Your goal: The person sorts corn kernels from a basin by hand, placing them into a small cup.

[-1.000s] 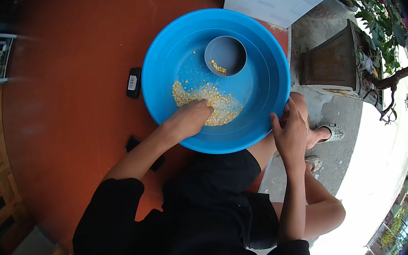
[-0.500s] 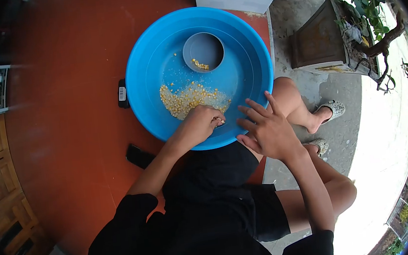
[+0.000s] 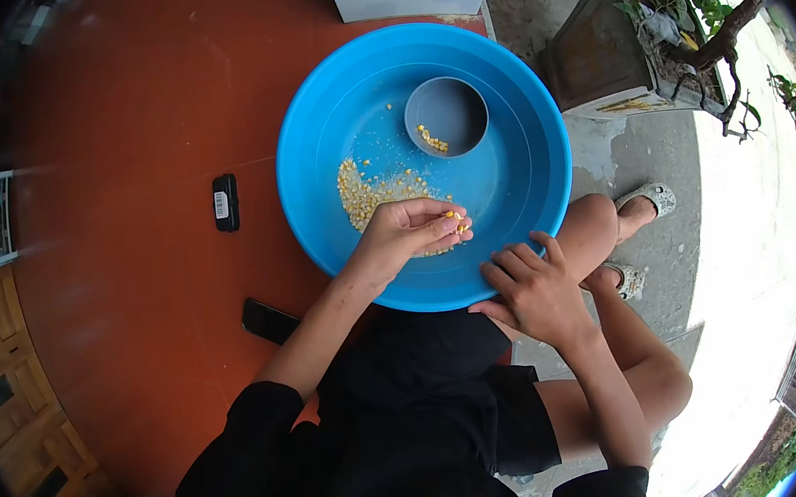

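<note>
A large blue basin (image 3: 297, 133) holds a grey bowl (image 3: 461, 111) with a few yellow kernels (image 3: 434, 140) in it. Loose corn kernels (image 3: 360, 194) and pale bits are spread over the basin's lower left floor. Above them, my left hand (image 3: 406, 231) pinches several yellow kernels (image 3: 454, 215) between thumb and fingers. My right hand (image 3: 535, 290) grips the basin's lower right rim, thumb outside, fingers bent over the edge.
A black case (image 3: 225, 203) and a dark phone (image 3: 269, 321) lie on the red floor (image 3: 147, 255) left of the basin. A planter (image 3: 590, 49) stands at the upper right. A bent bare knee (image 3: 593, 228) is beside the basin.
My left hand has risen off the kernels, with some now showing in its fingers. My right hand has closed onto the rim. The basin appears further right, away from the black case.
</note>
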Demonstrator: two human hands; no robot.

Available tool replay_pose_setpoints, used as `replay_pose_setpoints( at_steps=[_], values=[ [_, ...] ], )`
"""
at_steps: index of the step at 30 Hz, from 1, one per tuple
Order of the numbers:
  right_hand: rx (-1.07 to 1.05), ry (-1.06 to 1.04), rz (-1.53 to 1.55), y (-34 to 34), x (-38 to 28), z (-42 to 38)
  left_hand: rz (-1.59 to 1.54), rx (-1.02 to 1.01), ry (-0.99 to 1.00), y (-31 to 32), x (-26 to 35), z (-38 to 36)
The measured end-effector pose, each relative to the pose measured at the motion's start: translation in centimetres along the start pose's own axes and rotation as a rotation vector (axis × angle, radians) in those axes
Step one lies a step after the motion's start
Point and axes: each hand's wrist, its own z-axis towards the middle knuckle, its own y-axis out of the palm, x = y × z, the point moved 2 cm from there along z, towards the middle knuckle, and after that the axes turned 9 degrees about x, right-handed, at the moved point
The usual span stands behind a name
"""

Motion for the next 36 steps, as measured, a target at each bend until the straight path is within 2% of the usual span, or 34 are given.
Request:
replay_pose_setpoints(
  at_steps=[1, 4, 9, 14, 17, 20, 23, 24, 27, 30, 33, 36],
  values=[
    [-0.009, 0.006, -0.009, -0.4, -0.7, 0.1, -0.101, 0.001, -0.051, 0.0, -0.1, -0.6],
    [-0.038, 0.018, -0.017, -0.2, -1.5, 0.1, -0.189, -0.028, -0.029, -0.1, -1.4, -1.2],
    [0.004, 0.022, -0.011, -0.1, -1.1, 0.0, -0.166, -0.052, -0.047, 1.1, -1.7, -1.5],
    [0.025, 0.149, -0.003, -0.9, -4.1, -0.8, -0.141, -0.093, -0.098, 0.0, -1.5, -3.3],
    [0.000, 0.200, 0.056, -2.9, -5.9, -1.1, -0.169, -0.140, -0.114, -0.2, 0.0, -4.4],
    [0.082, 0.169, 0.165, -4.2, -5.1, -1.8, -0.225, -0.192, -0.161, 1.2, 0.2, -4.5],
    [-0.015, 0.376, 0.243, -6.4, -4.0, -1.1, -0.287, -0.248, -0.208, 3.3, 0.3, -4.2],
    [0.020, 0.417, 0.196, -7.1, -3.8, -0.7, -0.294, -0.264, -0.216, 4.0, 0.1, -4.1],
    [0.303, 0.548, 0.378, -5.7, -2.4, -0.6, -0.296, -0.257, -0.211, 5.4, -0.9, -3.9],
    [0.348, 0.495, 0.402, -5.0, -2.1, -0.1, -0.273, -0.235, -0.212, 5.9, -1.9, -3.7],
    [0.298, 0.434, 0.215, -4.4, -1.4, -0.8, -0.243, -0.209, -0.193, 6.8, -2.3, -3.0],
    [0.295, 0.440, 0.241, -3.9, 0.1, -1.4, -0.238, -0.205, -0.181, 7.4, -2.2, -2.2]
  ],
)
